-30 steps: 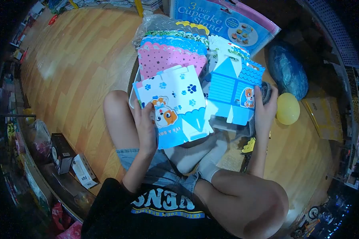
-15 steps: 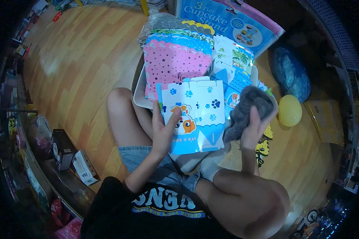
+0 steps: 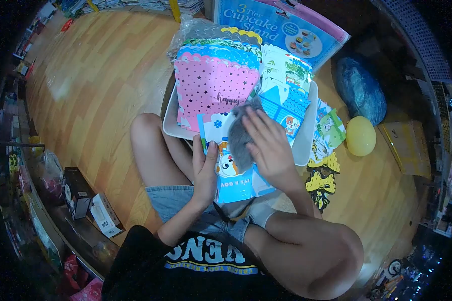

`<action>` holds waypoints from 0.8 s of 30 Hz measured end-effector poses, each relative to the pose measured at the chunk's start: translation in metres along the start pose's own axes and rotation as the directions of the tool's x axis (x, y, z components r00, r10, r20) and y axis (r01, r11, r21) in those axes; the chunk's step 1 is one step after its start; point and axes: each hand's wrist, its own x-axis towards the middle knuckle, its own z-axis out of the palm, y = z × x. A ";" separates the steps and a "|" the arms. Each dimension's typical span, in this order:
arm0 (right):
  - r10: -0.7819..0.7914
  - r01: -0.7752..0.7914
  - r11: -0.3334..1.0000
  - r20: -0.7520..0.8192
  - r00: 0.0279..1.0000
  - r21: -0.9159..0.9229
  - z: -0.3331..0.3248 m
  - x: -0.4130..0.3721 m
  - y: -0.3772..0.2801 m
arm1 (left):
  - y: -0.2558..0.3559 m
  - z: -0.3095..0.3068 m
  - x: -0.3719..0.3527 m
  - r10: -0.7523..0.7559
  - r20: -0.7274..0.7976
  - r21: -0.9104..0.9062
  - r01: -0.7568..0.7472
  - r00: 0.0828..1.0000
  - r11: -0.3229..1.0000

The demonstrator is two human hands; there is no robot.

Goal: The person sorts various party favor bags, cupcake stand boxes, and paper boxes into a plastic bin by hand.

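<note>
The person sits cross-legged on the wooden floor (image 3: 100, 85). The left hand (image 3: 205, 173) is clamped on the left edge of a blue paw-print card (image 3: 234, 184), thumb on the printed face and fingers behind it, holding it upright over the lap. The right hand (image 3: 268, 148) lies flat against the card's face. Its fingers are stretched out and a little apart, and they press a grey cloth (image 3: 238, 138) onto the print rather than gripping it. The cloth sits under the fingertips, just above the left thumb.

Just beyond both hands a white tray (image 3: 172, 118) holds a stack of similar cards, with a pink starred card (image 3: 213, 93) at the front. Well off to the right of the right hand a yellow ball (image 3: 360, 135) rests on the floor.

The step in hand looks like wiping the card's face with the cloth. A further stroke would call for the left hand to keep a firm pinch so the thin card neither bends nor slips. The right hand would need even pressure through the cloth, carried down towards the card's lower edge.
</note>
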 end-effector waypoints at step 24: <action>0.598 -0.491 0.698 -0.047 0.800 0.521 -0.015 -0.020 0.000 | 0.006 0.001 0.000 0.088 -0.094 0.117 -0.077 0.992 0.990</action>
